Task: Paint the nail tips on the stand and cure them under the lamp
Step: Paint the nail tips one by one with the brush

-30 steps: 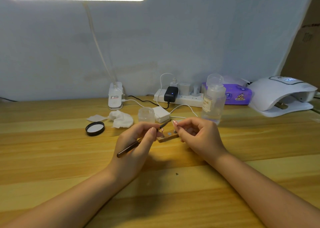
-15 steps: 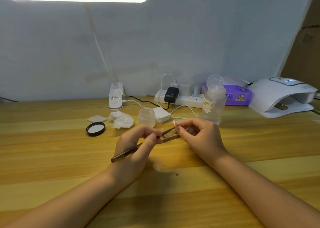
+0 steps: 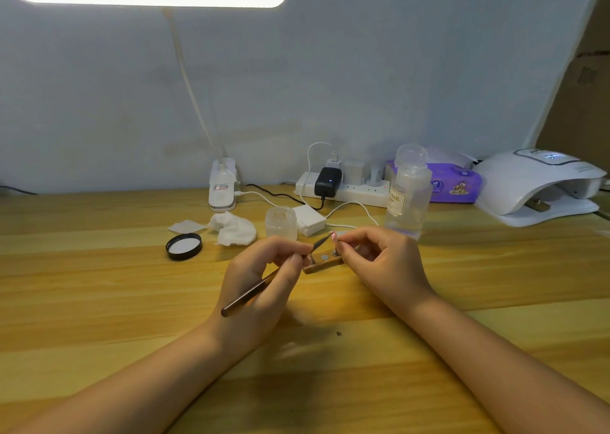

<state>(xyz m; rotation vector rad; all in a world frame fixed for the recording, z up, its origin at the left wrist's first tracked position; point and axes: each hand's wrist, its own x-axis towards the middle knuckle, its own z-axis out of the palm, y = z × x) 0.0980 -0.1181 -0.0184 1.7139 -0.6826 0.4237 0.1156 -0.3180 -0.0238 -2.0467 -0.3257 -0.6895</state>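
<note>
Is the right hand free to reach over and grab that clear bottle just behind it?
Probably not as things stand. The right hand is pinching a nail tip above the stand, so it is occupied. The clear bottle stands close behind it, with nothing between them.

One head camera looks forward and down over the counter [image 3: 99, 301], near the hands [image 3: 260, 278], and faces the wall [image 3: 363, 70] behind.
</note>
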